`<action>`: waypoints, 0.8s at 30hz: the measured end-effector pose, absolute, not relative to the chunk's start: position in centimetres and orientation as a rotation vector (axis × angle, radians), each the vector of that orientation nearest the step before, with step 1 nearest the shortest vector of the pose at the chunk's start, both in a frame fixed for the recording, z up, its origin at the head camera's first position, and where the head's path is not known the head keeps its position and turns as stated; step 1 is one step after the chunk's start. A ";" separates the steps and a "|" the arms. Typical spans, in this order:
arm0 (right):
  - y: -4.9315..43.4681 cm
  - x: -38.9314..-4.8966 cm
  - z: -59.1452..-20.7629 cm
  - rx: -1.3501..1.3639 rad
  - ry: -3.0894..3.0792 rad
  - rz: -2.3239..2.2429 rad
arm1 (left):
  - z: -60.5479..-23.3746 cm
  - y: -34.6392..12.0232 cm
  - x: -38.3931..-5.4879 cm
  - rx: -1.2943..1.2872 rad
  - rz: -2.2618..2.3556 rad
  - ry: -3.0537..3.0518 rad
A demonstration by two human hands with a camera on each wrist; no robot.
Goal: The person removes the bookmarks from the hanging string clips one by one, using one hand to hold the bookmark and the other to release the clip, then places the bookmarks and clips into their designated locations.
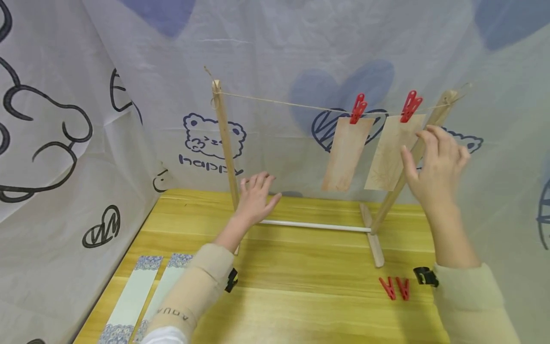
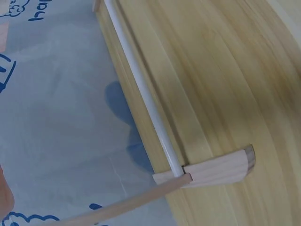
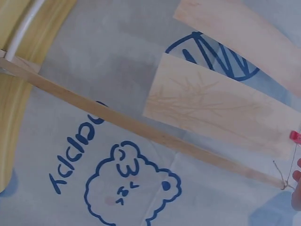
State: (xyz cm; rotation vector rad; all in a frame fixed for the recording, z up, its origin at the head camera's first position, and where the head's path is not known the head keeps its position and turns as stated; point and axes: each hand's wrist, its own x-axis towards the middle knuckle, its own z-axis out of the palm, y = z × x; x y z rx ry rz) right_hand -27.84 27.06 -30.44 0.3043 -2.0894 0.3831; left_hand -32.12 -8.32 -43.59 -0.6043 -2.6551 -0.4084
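A string (image 1: 279, 101) runs between two wooden posts, with two paper strips hanging from it. One red clothespin (image 1: 358, 109) holds the pinkish strip (image 1: 349, 153); another red clothespin (image 1: 411, 106) holds the beige strip (image 1: 393, 155), which bears a faint plant print in the right wrist view. My right hand (image 1: 440, 162) is raised in front of the right post, beside the beige strip, fingers loosely bent around nothing. Lower down, my left hand (image 1: 256, 198) hovers with spread fingers near the left post (image 1: 225, 129) and holds nothing.
A white rod (image 1: 318, 225) joins the posts low down, above a wooden foot (image 1: 376, 248). Two more red clothespins (image 1: 395, 288) lie on the yellow wood-grain table (image 1: 309, 306) at front right. Blue-patterned paper strips (image 1: 133, 296) lie front left, partly behind my left sleeve. Printed cloth (image 1: 266, 57) hangs behind.
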 end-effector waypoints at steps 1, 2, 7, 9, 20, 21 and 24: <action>27.0 -27.9 -30.3 0.308 -2.088 0.384 | -43.5 -8.1 -32.2 -0.608 -0.406 -2.659; 26.9 -28.0 -30.2 0.312 -2.085 0.385 | -43.5 -7.9 -32.3 -0.610 -0.403 -2.665; 26.5 -28.4 -29.4 0.332 -2.050 0.395 | -43.1 -7.1 -32.5 -0.616 -0.399 -2.700; 26.3 -28.5 -29.1 0.344 -2.044 0.390 | -42.9 -6.7 -32.5 -0.619 -0.419 -2.699; 25.2 -29.3 -27.7 0.419 -2.009 0.409 | -42.6 -5.2 -32.6 -0.648 -0.492 -2.686; 25.1 -29.3 -27.6 0.421 -2.009 0.406 | -42.6 -5.1 -32.6 -0.649 -0.493 -2.685; 24.8 -29.4 -27.3 0.428 -2.014 0.402 | -42.5 -4.8 -32.8 -0.648 -0.489 -2.673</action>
